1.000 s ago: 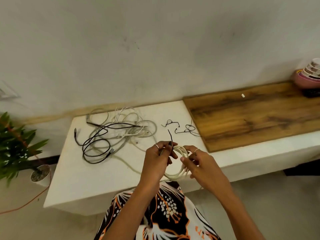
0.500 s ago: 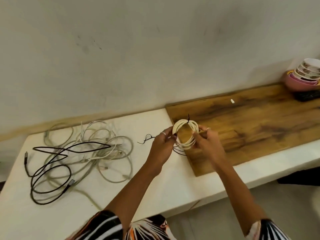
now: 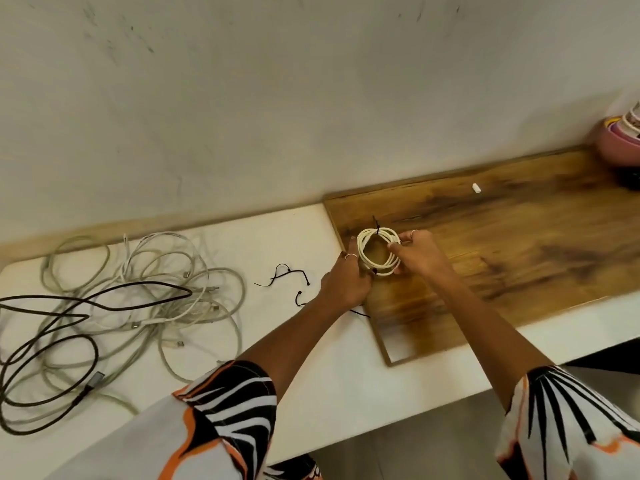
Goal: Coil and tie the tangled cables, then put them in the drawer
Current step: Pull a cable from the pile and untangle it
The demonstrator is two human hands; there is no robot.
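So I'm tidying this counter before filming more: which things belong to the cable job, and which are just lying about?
Belongs to the job:
- coiled white cable, held by left hand and right hand
- black tie on the coil
- tangled cables
- loose black ties

Just lying about:
- wooden board
- stacked bowls
- small white piece

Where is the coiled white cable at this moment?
In the head view, the coiled white cable is right of centre, held between the left hand and the right hand, over the left end of the wooden board.
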